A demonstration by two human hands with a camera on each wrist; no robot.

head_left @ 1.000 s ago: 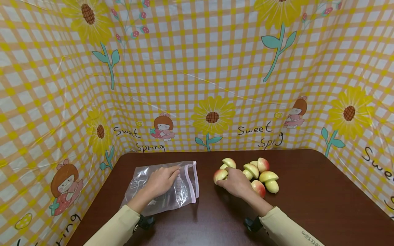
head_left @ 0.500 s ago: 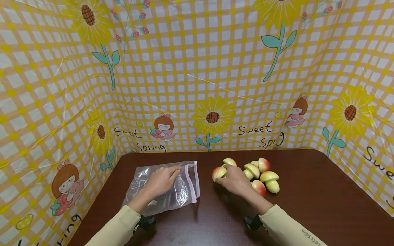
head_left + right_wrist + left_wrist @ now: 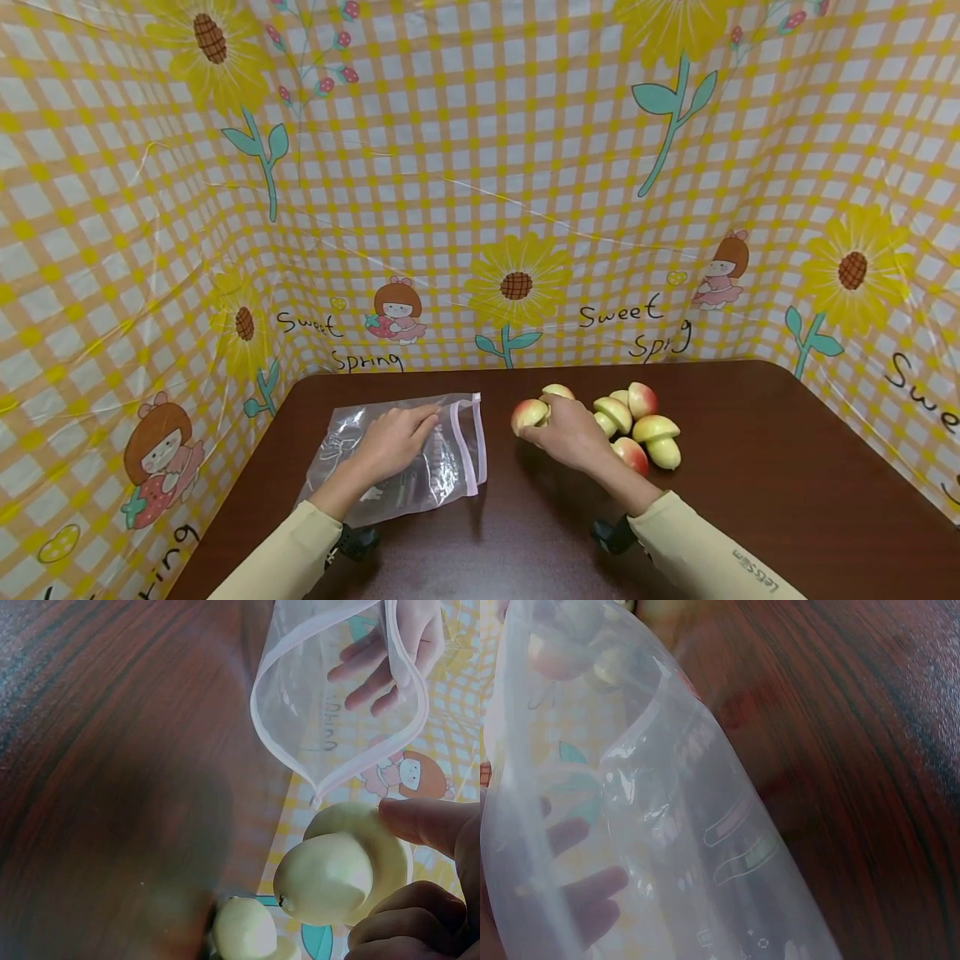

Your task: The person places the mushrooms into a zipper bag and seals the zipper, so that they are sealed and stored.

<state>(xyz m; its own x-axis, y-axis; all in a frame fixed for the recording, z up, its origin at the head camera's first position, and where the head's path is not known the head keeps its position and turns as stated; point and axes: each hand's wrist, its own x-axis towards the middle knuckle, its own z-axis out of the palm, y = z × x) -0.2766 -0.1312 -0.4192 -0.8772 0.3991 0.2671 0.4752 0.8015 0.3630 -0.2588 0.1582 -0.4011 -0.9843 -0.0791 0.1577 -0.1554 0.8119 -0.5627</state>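
My left hand [image 3: 397, 437] holds the upper side of a clear zip bag [image 3: 352, 492] with a pale pink rim, left of the middle. In the right wrist view the bag's mouth [image 3: 262, 727] gapes, and the left fingers [image 3: 375, 675] show through it. A toy mushroom [image 3: 529, 417] with a yellow and red cap is in my right hand [image 3: 573, 437], gripped between thumb and fingers; its pale rounded stem [image 3: 322, 877] shows in the right wrist view. Just behind that hand lies another mushroom [image 3: 557, 391], partly hidden.
Several more toy mushrooms [image 3: 615, 412] lie in a loose group right of my right hand, one with a red cap [image 3: 630, 457] beside the wrist. They rest on a dark brown table [image 3: 750, 467]. A yellow checked cloth [image 3: 450, 192] encloses the table's back and sides.
My right hand has shifted slightly left and up with the mushroom, away from the group. The left hand and the bag stay where they were.
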